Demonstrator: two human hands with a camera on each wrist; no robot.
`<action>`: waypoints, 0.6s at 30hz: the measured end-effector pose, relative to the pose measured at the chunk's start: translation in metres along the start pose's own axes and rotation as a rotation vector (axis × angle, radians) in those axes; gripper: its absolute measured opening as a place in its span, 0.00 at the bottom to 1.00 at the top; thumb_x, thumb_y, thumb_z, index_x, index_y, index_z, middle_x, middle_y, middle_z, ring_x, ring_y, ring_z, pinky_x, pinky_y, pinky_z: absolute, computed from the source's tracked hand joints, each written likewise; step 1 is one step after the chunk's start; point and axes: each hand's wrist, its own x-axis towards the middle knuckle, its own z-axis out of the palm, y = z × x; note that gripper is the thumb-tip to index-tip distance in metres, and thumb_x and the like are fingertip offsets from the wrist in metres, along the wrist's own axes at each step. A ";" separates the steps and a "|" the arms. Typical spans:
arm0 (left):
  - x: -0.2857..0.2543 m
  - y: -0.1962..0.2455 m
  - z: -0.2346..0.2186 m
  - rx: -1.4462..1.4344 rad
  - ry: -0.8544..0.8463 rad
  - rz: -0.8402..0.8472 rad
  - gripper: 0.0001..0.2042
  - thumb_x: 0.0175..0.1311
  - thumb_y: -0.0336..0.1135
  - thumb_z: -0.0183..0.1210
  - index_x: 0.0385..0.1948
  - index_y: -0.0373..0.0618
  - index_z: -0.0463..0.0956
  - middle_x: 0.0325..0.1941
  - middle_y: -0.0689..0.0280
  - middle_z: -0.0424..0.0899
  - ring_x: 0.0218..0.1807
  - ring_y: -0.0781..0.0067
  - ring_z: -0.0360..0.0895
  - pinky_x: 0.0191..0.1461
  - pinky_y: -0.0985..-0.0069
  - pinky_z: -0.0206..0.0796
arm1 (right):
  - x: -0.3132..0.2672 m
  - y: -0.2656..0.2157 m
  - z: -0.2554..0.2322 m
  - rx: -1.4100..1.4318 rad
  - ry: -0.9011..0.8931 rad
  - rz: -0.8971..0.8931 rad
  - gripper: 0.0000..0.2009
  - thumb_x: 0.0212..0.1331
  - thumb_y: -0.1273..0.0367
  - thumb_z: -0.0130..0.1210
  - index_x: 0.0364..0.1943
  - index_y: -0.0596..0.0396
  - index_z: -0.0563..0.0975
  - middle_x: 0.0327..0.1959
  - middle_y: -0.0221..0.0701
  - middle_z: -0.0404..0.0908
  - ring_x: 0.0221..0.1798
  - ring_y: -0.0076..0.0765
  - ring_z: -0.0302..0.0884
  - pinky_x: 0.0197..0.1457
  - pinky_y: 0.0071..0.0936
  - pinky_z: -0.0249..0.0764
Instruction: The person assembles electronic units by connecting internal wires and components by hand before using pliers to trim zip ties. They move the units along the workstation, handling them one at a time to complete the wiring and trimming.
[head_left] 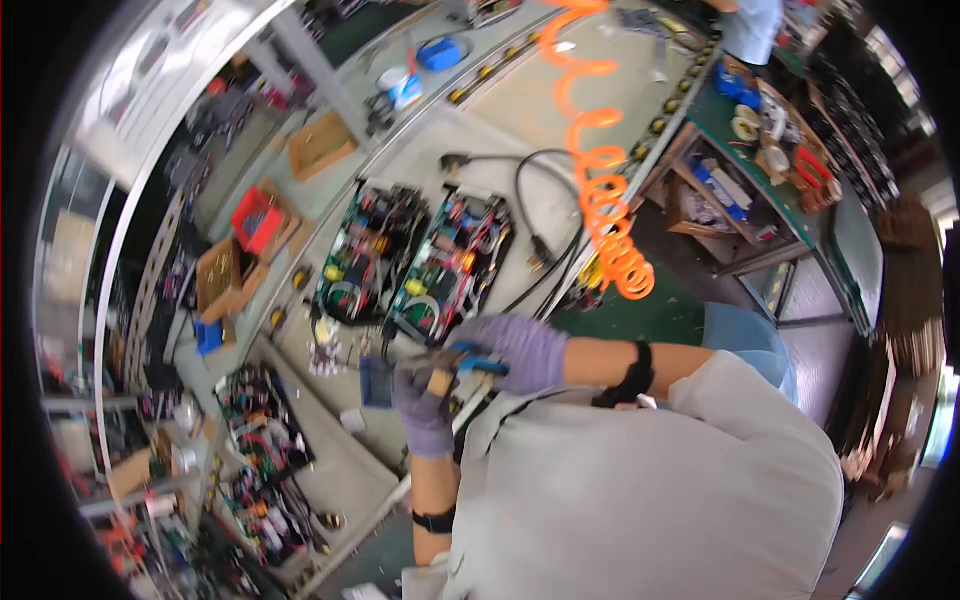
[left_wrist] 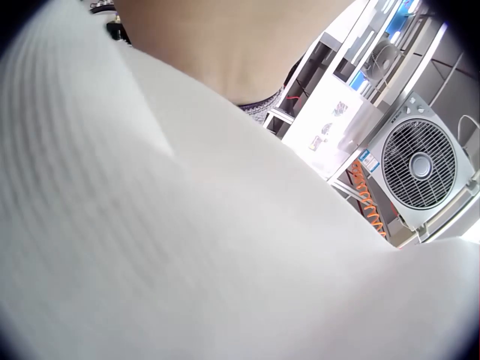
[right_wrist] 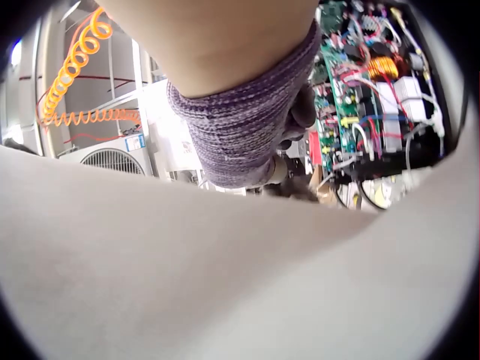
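Note:
Both hands wear purple knitted gloves with darker grey fingers and meet in front of the torso in the head view. The right hand (head_left: 515, 352) grips a blue-handled tool (head_left: 480, 361). Just below and left of it is the left hand (head_left: 425, 405), close to the tool; blur hides what its fingers hold, if anything. Two open electronic units, one (head_left: 455, 262) nearer the hands and another (head_left: 370, 250), lie just beyond. In the right wrist view, the right hand (right_wrist: 240, 139) is beside a circuit unit (right_wrist: 375, 90). Only the left glove's cuff (left_wrist: 262, 107) shows in the left wrist view.
A coiled orange hose (head_left: 600, 160) hangs beyond the hands. A black cable (head_left: 520, 200) lies by the units. More circuit units (head_left: 262, 425) are at the left, near a red bin (head_left: 258, 220) and cardboard boxes (head_left: 218, 280). A green bench (head_left: 720, 130) stands at the right.

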 end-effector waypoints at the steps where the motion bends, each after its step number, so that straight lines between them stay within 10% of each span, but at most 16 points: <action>1: 0.003 0.013 0.006 -0.057 -0.063 0.041 0.22 0.48 0.30 0.64 0.44 0.36 0.66 0.40 0.52 0.80 0.39 0.68 0.79 0.39 0.78 0.72 | -0.005 0.002 -0.006 -0.126 0.071 -0.033 0.26 0.37 0.70 0.58 0.49 0.55 0.71 0.44 0.43 0.75 0.48 0.53 0.73 0.54 0.38 0.71; 4: -0.010 0.031 0.009 -0.018 0.101 0.043 0.18 0.46 0.28 0.66 0.39 0.45 0.68 0.34 0.67 0.77 0.34 0.74 0.76 0.35 0.77 0.72 | -0.012 0.004 -0.030 -0.380 -0.041 0.026 0.29 0.36 0.68 0.62 0.50 0.56 0.71 0.45 0.44 0.74 0.50 0.52 0.72 0.55 0.42 0.69; 18: -0.023 0.021 -0.004 -0.078 0.027 -0.052 0.16 0.46 0.23 0.63 0.39 0.45 0.72 0.32 0.67 0.77 0.34 0.74 0.76 0.38 0.77 0.71 | -0.010 -0.018 -0.049 -0.865 -0.250 -0.066 0.33 0.29 0.63 0.64 0.51 0.45 0.72 0.48 0.31 0.72 0.52 0.41 0.69 0.60 0.44 0.62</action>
